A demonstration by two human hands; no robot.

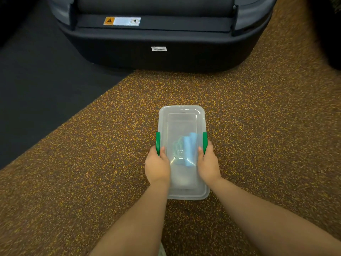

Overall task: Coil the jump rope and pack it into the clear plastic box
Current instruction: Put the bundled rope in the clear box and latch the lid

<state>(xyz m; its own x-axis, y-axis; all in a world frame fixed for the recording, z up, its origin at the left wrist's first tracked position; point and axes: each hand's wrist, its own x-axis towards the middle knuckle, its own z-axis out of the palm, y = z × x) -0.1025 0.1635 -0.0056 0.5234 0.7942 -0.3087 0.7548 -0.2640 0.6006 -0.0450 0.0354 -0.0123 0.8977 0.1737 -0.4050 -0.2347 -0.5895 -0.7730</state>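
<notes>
Jump rope, blue handles and pale coiled cord, lies inside the clear plastic box at lower centre of the frame, under its lid. A stray loop could jam the rim and leave a latch unlocked. Left hand has its grip closed on the left green latch, right hand on the right green latch. The speckled floor lies beneath.

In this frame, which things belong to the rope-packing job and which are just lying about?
Job: clear plastic box, lidded; jump rope inside it; green latches; left hand and right hand gripping the box's sides.
Just there: dark machine base, warning sticker, barcode label, speckled floor, black mat.
</notes>
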